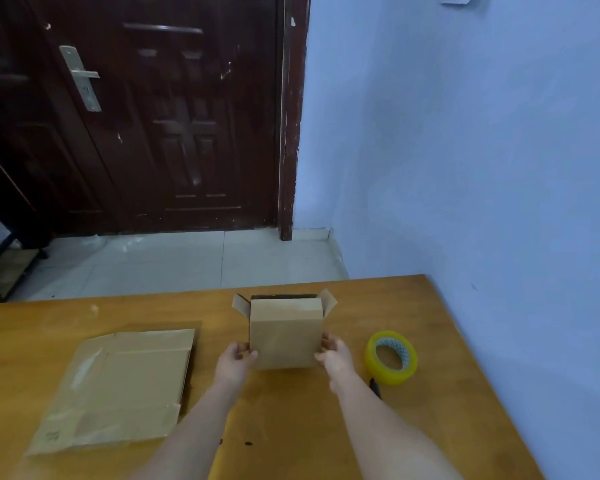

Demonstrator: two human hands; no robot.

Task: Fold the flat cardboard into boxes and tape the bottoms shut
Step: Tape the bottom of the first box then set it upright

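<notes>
From the head view, the box [286,332] sits out on the wooden table [291,427], squared up, its far flaps splayed open left and right. The left hand [236,358] pinches the near left corner, thumb on the face and fingers curled round the side; the right hand [333,353] mirrors it on the right corner, fingers clamped on the cardboard. Both sides gripped, probably to keep the walls square while it is turned or set down. Well to the left lies the flat cardboard [118,386], waiting its turn. The yellow tape roll [391,357] stands just right of the right hand, within easy reach for sealing. Whether this bottom is taped, I cannot tell.
</notes>
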